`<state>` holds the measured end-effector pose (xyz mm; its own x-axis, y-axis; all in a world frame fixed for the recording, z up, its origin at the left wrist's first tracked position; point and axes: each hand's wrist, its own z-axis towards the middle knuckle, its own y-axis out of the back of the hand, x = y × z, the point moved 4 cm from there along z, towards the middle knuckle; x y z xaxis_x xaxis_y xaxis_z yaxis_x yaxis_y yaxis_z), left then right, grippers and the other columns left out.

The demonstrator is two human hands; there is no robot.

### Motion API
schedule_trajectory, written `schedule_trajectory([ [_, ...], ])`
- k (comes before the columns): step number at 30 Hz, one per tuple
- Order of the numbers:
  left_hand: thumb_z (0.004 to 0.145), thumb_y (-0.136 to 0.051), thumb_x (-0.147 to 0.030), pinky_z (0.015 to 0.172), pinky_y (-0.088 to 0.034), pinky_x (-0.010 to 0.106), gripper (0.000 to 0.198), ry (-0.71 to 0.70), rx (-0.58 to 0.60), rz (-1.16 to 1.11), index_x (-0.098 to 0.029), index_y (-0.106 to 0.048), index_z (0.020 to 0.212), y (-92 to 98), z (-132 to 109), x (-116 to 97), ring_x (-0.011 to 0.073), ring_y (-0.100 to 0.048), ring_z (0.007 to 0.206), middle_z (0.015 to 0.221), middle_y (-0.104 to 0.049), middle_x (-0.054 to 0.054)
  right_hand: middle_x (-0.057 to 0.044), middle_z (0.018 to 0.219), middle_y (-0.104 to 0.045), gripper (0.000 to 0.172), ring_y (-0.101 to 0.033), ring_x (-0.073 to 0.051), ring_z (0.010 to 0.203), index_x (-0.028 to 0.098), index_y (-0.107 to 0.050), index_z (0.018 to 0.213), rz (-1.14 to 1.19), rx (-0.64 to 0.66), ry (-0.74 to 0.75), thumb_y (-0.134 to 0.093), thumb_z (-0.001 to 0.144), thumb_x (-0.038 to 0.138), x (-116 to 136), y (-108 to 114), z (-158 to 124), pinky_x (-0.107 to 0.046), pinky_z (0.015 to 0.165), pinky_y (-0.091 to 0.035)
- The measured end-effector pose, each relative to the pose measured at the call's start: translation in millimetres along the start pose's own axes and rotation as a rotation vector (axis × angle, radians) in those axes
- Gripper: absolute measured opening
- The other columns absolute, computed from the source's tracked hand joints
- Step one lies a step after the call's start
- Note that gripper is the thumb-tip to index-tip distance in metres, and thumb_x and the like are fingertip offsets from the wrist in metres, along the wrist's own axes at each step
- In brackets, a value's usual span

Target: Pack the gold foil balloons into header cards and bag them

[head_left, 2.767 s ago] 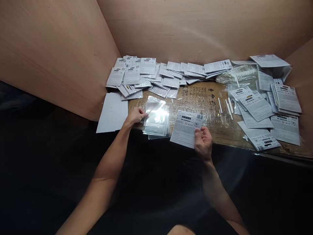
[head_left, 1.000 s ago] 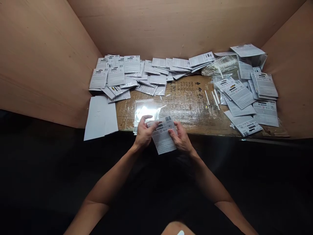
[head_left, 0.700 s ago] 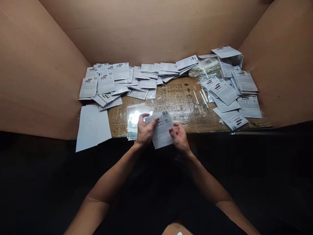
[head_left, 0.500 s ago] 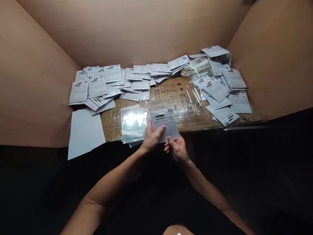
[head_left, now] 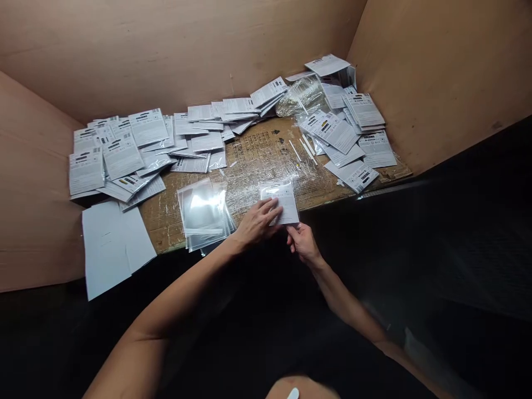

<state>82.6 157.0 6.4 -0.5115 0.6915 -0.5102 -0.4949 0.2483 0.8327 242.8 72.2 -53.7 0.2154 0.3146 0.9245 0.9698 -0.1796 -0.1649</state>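
A person's right hand (head_left: 306, 245) reaches in to a cardboard-covered bench, its thumb and forefinger pinching the near edge of a white printed card (head_left: 290, 206). Just beyond and to the left, the left hand (head_left: 253, 224) lies palm down, its fingers outstretched and slightly parted across the card's face; whether its hidden thumb grips underneath, this onlooker cannot tell. The card sits under the left fingertips, just beyond the right ones, at the bench's near edge.

Well to the left of the fingers, blank white sheets (head_left: 108, 244) overhang the same edge. Nearer the left fingers, a loose stack of clear plastic sleeves (head_left: 199, 208) catches the light.

Past the fingertips stretches the bare cardboard surface (head_left: 257, 152), with thin white sticks (head_left: 308, 151) beyond and to the right. Further right, more printed cards (head_left: 337, 134) overlap in a pile. Far to the left of the fingers, a long heap of packaged cards (head_left: 123, 156) runs toward a crumpled clear plastic bundle (head_left: 310, 95), all beneath a wooden back panel (head_left: 166, 50).
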Motion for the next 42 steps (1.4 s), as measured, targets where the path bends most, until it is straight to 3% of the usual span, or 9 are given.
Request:
schedule_trajectory([
  [7, 0.091, -0.079, -0.042, 0.113, -0.047, 0.060, 0.046, 0.153, -0.047, 0.065, -0.021, -0.074, 0.131, 3.8, 28, 4, 0.0415, -0.057, 0.133, 0.160, -0.058, 0.018, 0.004, 0.050, -0.057, 0.043, -0.044, -0.011, 0.036, 0.022, -0.062, 0.081, -0.370, -0.093, 0.135, -0.065, 0.094, 0.062, 27, 23, 8, -0.024, 0.039, -0.034],
  [11, 0.096, -0.072, -0.048, 0.116, -0.041, 0.064, 0.037, 0.148, 0.022, 0.066, -0.020, -0.079, 0.120, 14.9, 57, 38, 0.0439, -0.052, 0.140, 0.164, -0.055, 0.017, -0.007, 0.079, -0.071, 0.026, -0.065, -0.022, 0.074, 0.021, -0.070, 0.091, -0.739, -0.251, 0.577, -0.059, 0.103, 0.041, 79, 26, 15, -0.036, 0.075, -0.053],
  [17, 0.100, -0.062, -0.035, 0.119, -0.038, 0.051, 0.028, -0.017, 0.066, 0.003, -0.018, -0.079, 0.115, 19.3, 79, 68, 0.0327, -0.059, 0.136, 0.148, -0.068, 0.015, -0.015, 0.112, -0.071, 0.029, -0.059, -0.030, 0.108, 0.016, -0.074, 0.112, -1.217, 0.203, 0.796, -0.049, 0.099, 0.009, 93, -38, 42, -0.044, 0.095, -0.044],
  [22, 0.103, -0.062, -0.046, 0.114, -0.037, 0.052, 0.038, 0.021, 0.101, 0.053, -0.026, -0.076, 0.132, 23.0, 75, 64, 0.0328, -0.053, 0.131, 0.150, -0.063, 0.012, -0.013, 0.105, -0.069, 0.024, -0.057, -0.030, 0.107, 0.017, -0.073, 0.101, -1.319, 0.378, 0.755, -0.051, 0.098, 0.007, 90, -43, 36, -0.043, 0.094, -0.042],
  [29, 0.107, -0.059, -0.046, 0.112, -0.037, 0.051, 0.038, 0.042, 0.105, 0.076, -0.030, -0.075, 0.137, 22.2, 75, 66, 0.0328, -0.049, 0.132, 0.149, -0.061, 0.011, -0.017, 0.116, -0.067, 0.016, -0.056, -0.032, 0.113, 0.018, -0.067, 0.101, -1.270, 0.337, 0.743, -0.052, 0.104, 0.021, 95, -51, 52, -0.049, 0.101, -0.042],
  [32, 0.106, -0.059, -0.047, 0.112, -0.037, 0.052, 0.038, 0.040, 0.108, 0.068, -0.029, -0.075, 0.136, 22.1, 75, 66, 0.0330, -0.049, 0.132, 0.150, -0.061, 0.011, -0.010, 0.097, -0.066, 0.018, -0.058, -0.026, 0.092, 0.021, -0.062, 0.097, -0.899, 0.329, 0.675, -0.052, 0.106, 0.034, 102, -26, 47, -0.044, 0.091, -0.048],
  [35, 0.103, -0.062, -0.045, 0.111, -0.038, 0.054, 0.038, 0.046, 0.128, 0.071, -0.028, -0.074, 0.135, 23.2, 72, 61, 0.0346, -0.049, 0.131, 0.151, -0.060, 0.012, -0.001, 0.075, -0.057, 0.031, -0.050, -0.019, 0.065, 0.025, -0.061, 0.102, -0.544, 0.205, 0.480, -0.054, 0.104, 0.056, 111, 39, 28, -0.035, 0.070, -0.048],
  [39, 0.101, -0.064, -0.037, 0.110, -0.038, 0.057, 0.033, 0.023, 0.204, 0.061, -0.029, -0.076, 0.131, 20.4, 61, 45, 0.0365, -0.048, 0.130, 0.151, -0.058, 0.013, -0.011, 0.103, -0.067, 0.039, -0.062, -0.030, 0.094, 0.024, -0.071, 0.115, -1.018, -0.013, 0.431, -0.080, 0.088, 0.052, 104, 98, -4, -0.043, 0.084, -0.053],
  [42, 0.102, -0.063, -0.036, 0.111, -0.036, 0.061, 0.027, 0.025, 0.228, 0.042, -0.031, -0.081, 0.122, 19.2, 52, 34, 0.0386, -0.045, 0.135, 0.152, -0.056, 0.014, -0.018, 0.146, -0.057, 0.055, -0.055, -0.039, 0.126, 0.028, -0.068, 0.137, -1.303, -0.025, 0.589, -0.086, 0.087, 0.040, 83, 82, -11, -0.055, 0.108, -0.046],
])
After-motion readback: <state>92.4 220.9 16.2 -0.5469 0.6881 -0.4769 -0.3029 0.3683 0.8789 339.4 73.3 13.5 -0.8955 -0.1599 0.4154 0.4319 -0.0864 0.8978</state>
